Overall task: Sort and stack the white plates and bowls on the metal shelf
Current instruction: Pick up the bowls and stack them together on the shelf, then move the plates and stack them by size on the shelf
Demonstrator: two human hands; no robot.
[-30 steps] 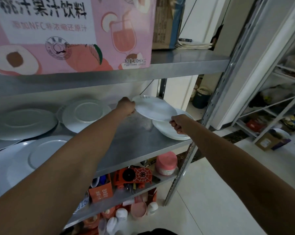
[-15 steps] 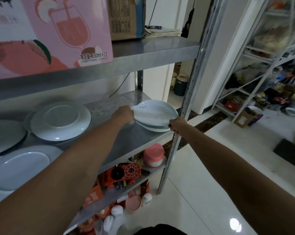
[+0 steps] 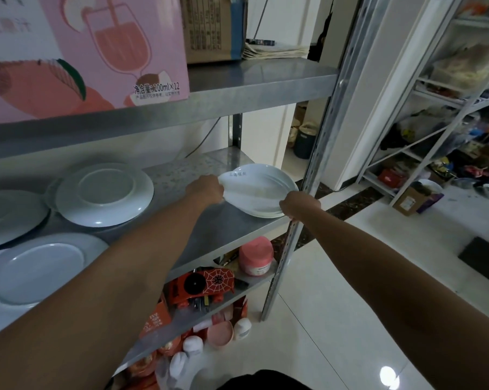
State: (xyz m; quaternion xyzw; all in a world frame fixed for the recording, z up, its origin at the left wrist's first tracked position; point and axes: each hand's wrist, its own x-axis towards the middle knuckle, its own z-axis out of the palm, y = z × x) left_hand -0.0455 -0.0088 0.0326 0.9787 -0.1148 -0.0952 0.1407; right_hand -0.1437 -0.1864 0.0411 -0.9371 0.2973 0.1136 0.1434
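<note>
A: Clutter surrounds the metal shelf (image 3: 237, 229): a pink juice carton (image 3: 97, 52) and a cardboard box (image 3: 212, 26) sit on the level above, and a pink jar (image 3: 256, 256) and an orange spider-web toy (image 3: 203, 282) sit on the level below. Just right of the plates rises the shelf's upright post (image 3: 316, 170), close beside the right hand.

B: And the plates?

A: Three white plates lie to the left: an upturned plate (image 3: 105, 194), a front plate (image 3: 40, 270), and an edge plate (image 3: 9, 215) partly cut off by the frame. At the shelf's right end lies a leaf-shaped white dish (image 3: 254, 190), with small writing near its far rim, resting on a round white plate (image 3: 282, 181) whose rim shows beyond it.

B: How do the hands meet it?

A: The left hand (image 3: 206, 190) grips the dish's left tip, fingers curled closed on the rim. The right hand (image 3: 299, 202) pinches its near right edge, fingers folded tightly together. The dish spans the gap between both hands.
</note>
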